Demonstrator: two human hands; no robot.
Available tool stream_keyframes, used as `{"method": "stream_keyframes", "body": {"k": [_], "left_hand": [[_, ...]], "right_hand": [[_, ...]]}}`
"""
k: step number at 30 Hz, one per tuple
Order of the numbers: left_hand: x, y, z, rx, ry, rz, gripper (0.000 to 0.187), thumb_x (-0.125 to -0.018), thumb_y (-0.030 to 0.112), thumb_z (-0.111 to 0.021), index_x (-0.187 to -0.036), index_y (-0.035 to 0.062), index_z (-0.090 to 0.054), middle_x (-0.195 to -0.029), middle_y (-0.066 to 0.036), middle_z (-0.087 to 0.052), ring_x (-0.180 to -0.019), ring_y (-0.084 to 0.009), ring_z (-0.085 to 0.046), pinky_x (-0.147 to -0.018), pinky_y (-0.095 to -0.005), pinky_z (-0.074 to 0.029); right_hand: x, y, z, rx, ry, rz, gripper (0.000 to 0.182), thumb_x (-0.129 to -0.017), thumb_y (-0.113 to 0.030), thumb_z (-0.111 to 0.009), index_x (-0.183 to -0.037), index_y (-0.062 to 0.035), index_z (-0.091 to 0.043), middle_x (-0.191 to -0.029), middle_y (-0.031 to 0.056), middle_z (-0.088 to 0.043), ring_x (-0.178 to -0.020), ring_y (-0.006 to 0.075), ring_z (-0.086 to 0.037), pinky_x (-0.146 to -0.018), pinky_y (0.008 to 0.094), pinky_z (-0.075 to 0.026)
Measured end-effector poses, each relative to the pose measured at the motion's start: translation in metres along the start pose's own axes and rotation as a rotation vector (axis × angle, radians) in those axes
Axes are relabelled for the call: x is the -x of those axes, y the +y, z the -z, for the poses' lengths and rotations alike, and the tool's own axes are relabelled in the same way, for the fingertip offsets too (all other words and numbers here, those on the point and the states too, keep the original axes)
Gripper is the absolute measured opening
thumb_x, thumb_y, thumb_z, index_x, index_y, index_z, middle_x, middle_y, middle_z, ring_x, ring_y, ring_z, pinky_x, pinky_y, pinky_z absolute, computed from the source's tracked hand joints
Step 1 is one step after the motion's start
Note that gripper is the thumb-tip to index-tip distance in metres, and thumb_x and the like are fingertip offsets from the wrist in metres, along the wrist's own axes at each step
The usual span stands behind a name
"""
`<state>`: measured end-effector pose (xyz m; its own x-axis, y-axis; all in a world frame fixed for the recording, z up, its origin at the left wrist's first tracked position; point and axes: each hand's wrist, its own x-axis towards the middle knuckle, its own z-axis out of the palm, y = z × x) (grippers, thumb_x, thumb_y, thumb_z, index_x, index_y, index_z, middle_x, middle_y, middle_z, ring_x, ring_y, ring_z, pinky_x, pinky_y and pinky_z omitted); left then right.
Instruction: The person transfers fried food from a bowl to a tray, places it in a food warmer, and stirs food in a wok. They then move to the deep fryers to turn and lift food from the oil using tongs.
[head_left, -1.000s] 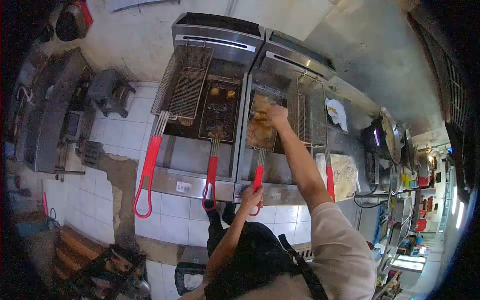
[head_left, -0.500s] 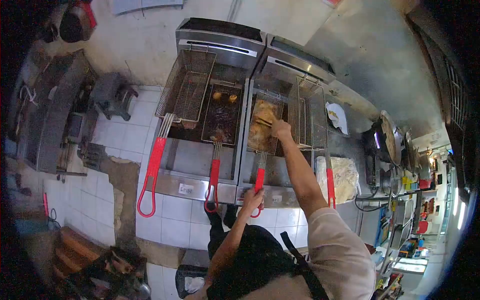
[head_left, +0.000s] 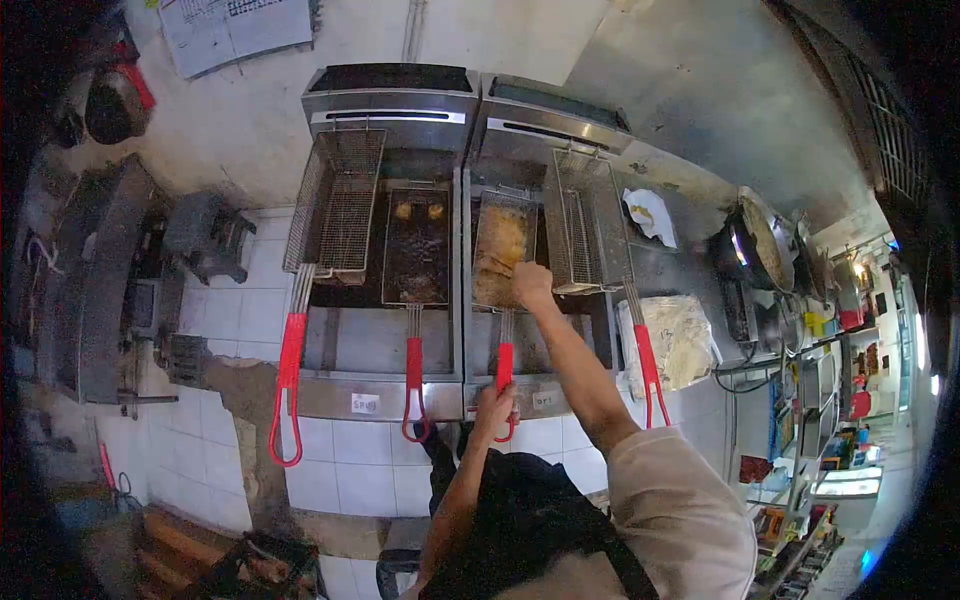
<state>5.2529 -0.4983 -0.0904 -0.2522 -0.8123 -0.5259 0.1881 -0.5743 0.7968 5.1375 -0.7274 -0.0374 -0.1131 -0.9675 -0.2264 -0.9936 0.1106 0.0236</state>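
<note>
My left hand [head_left: 495, 408] is closed round the red handle [head_left: 505, 365] of a fryer basket. That basket [head_left: 503, 225] sits low in the right fryer, with golden food [head_left: 505, 237] in the oil. Over its right side, my right hand [head_left: 531, 284] grips tongs [head_left: 496, 265], whose tips reach into the food. Just right of it, an empty wire basket [head_left: 580, 230] is raised. In the left fryer, a lowered basket [head_left: 416, 245] holds dark oil and small golden pieces [head_left: 436, 211] at its far end; beside it an empty basket [head_left: 345, 210] is raised.
Red handles [head_left: 650, 365] stick out over the fryers' front edge. A foil-like wrapped package [head_left: 675, 340] and white paper [head_left: 650, 217] lie on the right counter, before a large pan [head_left: 765, 240]. A grey stool [head_left: 208, 235] stands at the left.
The view has shifted, so the fryers appear further left and lower. My right hand and the tongs have moved slightly toward the near end of the food. My left hand keeps hold of the handle.
</note>
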Motion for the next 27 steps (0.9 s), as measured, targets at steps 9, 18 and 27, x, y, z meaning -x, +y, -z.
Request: {"method": "stream_keyframes", "body": {"k": [9, 18, 27], "left_hand": [[-0.002, -0.012, -0.010, 0.026, 0.037, 0.013, 0.028, -0.090, 0.026, -0.051, -0.077, 0.0021, -0.052, -0.050, -0.004, -0.049, -0.039, -0.0175, -0.054, -0.034, -0.0313, -0.044], [0.004, -0.014, -0.023, 0.108, 0.076, 0.015, 0.022, -0.088, 0.026, -0.055, -0.086, 0.0046, -0.051, -0.051, -0.004, -0.049, -0.039, -0.0155, -0.051, -0.035, -0.0313, -0.045], [-0.008, -0.030, -0.017, 0.042, 0.055, 0.030, 0.025, -0.089, 0.026, -0.052, -0.093, 0.0020, -0.054, -0.052, -0.005, -0.052, -0.039, -0.0171, -0.055, -0.035, -0.0318, -0.045]], "right_hand": [[-0.006, 0.004, 0.036, -0.058, -0.064, -0.037, 0.028, -0.075, -0.022, -0.059, -0.096, -0.0050, -0.065, -0.101, 0.0170, -0.064, -0.094, 0.0329, -0.062, -0.076, 0.0408, -0.052], [-0.121, -0.011, -0.006, 0.006, 0.046, 0.077, 0.029, -0.088, -0.031, -0.047, -0.098, -0.0095, -0.063, -0.100, 0.0148, -0.064, -0.087, 0.0250, -0.064, -0.069, 0.0329, -0.052], [-0.092, -0.008, 0.045, -0.052, 0.224, -0.034, 0.019, -0.078, -0.018, -0.057, -0.087, -0.0028, -0.065, -0.088, 0.0157, -0.065, -0.077, 0.0299, -0.063, -0.068, 0.0386, -0.052]]}}
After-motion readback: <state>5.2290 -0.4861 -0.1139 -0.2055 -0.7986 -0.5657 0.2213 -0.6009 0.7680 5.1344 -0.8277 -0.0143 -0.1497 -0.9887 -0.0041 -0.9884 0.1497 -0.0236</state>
